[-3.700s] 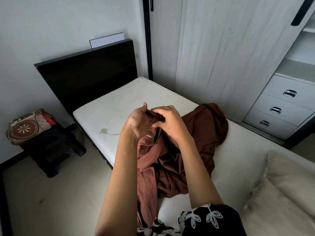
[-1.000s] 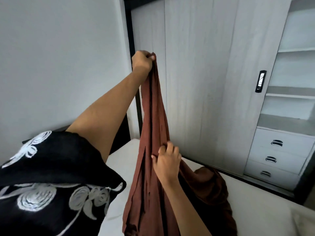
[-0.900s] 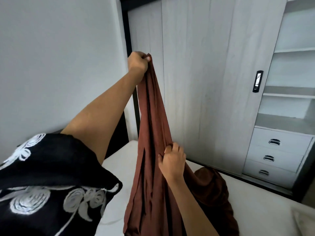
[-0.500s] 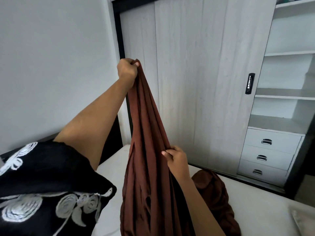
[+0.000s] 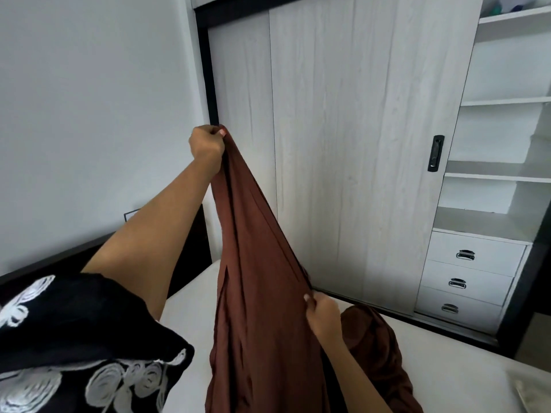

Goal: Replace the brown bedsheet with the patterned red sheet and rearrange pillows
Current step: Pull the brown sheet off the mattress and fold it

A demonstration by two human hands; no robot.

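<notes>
Left hand (image 5: 206, 144) is raised high, fist clenched around the top end of the brown bedsheet (image 5: 256, 293). Right hand (image 5: 323, 315) is lower and to the right, fingers curled, pinching the sheet's right edge.

Sheet is stretched taut on a diagonal between the two hands, gathered into long vertical folds. Below the right hand the fabric hangs down and runs out of frame at the bottom. The rest of the sheet is bunched in a heap just right of and behind the right wrist, lying on the bare mattress (image 5: 465, 365).

Patterned red sheet is not seen in this view.

Mattress is seen below both hands, light-coloured and uncovered. Dark headboard (image 5: 195, 251) is partly hidden behind the left forearm. Black sleeve with white embroidery (image 5: 74, 338) covers the left upper arm, bottom left.

Pale wood-grain wardrobe door (image 5: 343, 144) stands beyond both hands, with a black handle (image 5: 435, 153) at its right edge. Further right of the right hand: open white shelves (image 5: 504, 135), three drawers with metal pulls (image 5: 465, 281) beneath them.

White wall (image 5: 89, 99) is left of the raised hand.
</notes>
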